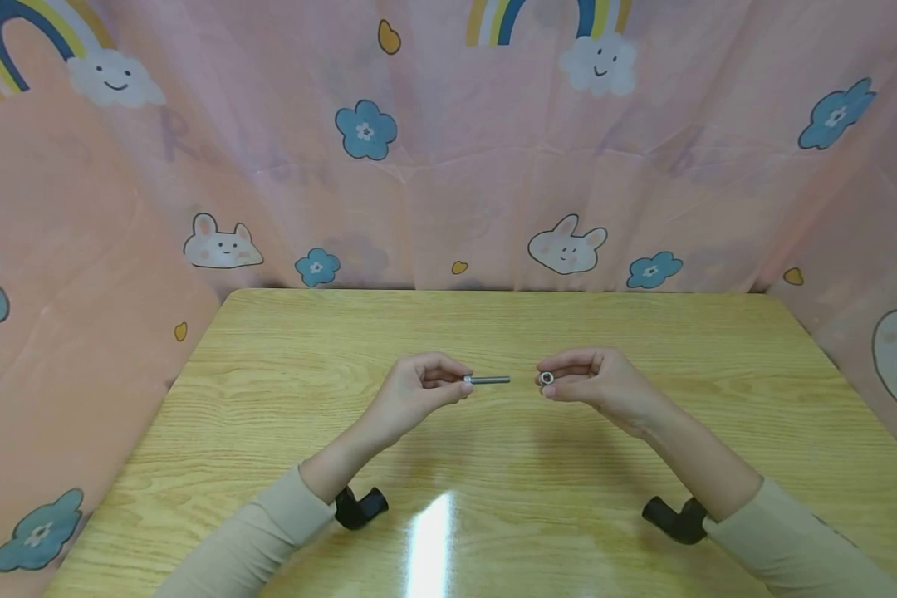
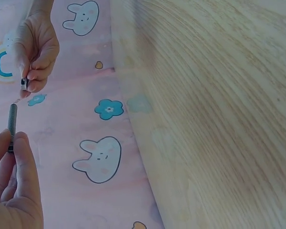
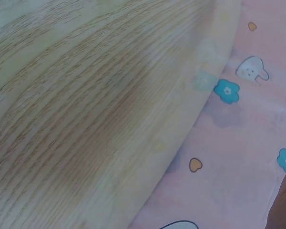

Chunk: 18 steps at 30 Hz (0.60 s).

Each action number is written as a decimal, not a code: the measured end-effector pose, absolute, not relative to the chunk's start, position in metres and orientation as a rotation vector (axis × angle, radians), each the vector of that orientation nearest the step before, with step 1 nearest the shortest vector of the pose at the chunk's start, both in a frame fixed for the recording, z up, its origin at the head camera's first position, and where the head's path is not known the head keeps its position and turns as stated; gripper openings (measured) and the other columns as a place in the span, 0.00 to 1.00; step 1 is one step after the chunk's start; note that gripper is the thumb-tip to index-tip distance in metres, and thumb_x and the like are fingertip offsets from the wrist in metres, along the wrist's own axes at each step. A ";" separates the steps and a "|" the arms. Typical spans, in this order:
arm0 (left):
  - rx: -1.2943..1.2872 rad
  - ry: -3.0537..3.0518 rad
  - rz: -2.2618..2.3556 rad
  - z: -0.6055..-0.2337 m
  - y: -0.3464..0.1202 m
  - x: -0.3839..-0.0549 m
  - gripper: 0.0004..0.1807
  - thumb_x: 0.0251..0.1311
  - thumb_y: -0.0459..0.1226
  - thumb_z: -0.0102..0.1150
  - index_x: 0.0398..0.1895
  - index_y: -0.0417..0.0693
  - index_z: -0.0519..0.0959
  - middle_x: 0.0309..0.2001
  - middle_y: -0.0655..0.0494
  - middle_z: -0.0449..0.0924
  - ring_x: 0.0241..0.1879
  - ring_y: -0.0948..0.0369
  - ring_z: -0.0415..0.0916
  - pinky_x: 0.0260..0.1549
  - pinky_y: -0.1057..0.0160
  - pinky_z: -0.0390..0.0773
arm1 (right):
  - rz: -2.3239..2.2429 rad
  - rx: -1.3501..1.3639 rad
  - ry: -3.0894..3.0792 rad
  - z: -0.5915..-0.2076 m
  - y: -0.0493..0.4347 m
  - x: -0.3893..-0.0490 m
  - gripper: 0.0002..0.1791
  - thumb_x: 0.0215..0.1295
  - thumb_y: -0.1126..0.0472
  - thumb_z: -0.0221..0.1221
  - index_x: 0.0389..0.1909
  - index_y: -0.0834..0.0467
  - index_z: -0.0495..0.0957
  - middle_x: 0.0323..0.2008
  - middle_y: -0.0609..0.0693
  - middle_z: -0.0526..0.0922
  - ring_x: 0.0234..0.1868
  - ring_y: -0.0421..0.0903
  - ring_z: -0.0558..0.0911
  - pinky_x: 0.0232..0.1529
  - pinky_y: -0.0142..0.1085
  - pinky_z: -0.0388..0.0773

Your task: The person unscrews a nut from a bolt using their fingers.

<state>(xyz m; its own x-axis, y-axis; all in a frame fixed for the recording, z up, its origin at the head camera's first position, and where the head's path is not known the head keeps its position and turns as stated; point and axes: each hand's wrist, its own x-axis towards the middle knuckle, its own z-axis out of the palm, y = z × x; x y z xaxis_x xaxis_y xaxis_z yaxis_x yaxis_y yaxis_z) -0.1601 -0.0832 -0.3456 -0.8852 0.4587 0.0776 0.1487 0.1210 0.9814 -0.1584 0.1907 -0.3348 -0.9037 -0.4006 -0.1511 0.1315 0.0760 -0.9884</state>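
In the head view, my left hand (image 1: 419, 389) pinches a metal bolt (image 1: 491, 379) by its head, between thumb and fingers. The threaded shank points right, toward the other hand. My right hand (image 1: 605, 386) pinches a small metal nut (image 1: 546, 379), its hole showing. A short gap separates the bolt's tip from the nut. Both hands are raised above the table. The left wrist view also shows the bolt (image 2: 12, 119), its thread visible, with the nut (image 2: 24, 84) beyond it. Only slivers of hands appear at the right wrist view's edge; bolt and nut are outside it.
A wood-grain table (image 1: 306, 332) lies under both hands. Behind it and at the sides hangs a pink patterned cloth (image 1: 448, 208). A black wrist-worn device (image 1: 360, 507) sits at the left wrist, another black device (image 1: 676, 521) at the right. Light glares off the tabletop near the front.
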 end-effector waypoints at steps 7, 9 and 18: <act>0.606 2.174 1.819 -0.350 -0.086 -0.165 0.12 0.58 0.32 0.60 0.44 0.34 0.79 0.39 0.43 0.81 0.37 0.58 0.81 0.40 0.59 0.80 | -1.876 -0.256 1.991 -0.337 0.194 -0.160 0.11 0.56 0.69 0.63 0.39 0.53 0.82 0.36 0.46 0.83 0.39 0.40 0.82 0.43 0.33 0.78; 0.606 2.180 1.817 -0.351 -0.086 -0.166 0.12 0.58 0.32 0.60 0.44 0.34 0.79 0.40 0.40 0.81 0.36 0.58 0.81 0.41 0.57 0.79 | -1.875 -0.264 1.991 -0.337 0.194 -0.161 0.11 0.57 0.69 0.63 0.40 0.54 0.82 0.35 0.47 0.83 0.38 0.41 0.82 0.42 0.33 0.79; 0.598 2.185 1.818 -0.366 -0.086 -0.172 0.12 0.58 0.31 0.61 0.44 0.34 0.79 0.40 0.39 0.80 0.38 0.52 0.81 0.41 0.58 0.79 | -1.863 -0.264 1.989 -0.341 0.197 -0.162 0.11 0.56 0.70 0.62 0.40 0.56 0.81 0.34 0.48 0.82 0.36 0.42 0.81 0.40 0.34 0.79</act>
<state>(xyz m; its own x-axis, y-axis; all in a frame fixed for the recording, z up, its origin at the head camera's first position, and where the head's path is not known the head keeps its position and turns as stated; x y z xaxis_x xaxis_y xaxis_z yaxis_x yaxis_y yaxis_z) -0.1722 -0.0865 -0.3655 -0.8885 0.4524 0.0773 0.1584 0.1441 0.9768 -0.1624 0.1966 -0.3413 -0.9018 -0.4018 -0.1592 0.1327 0.0930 -0.9868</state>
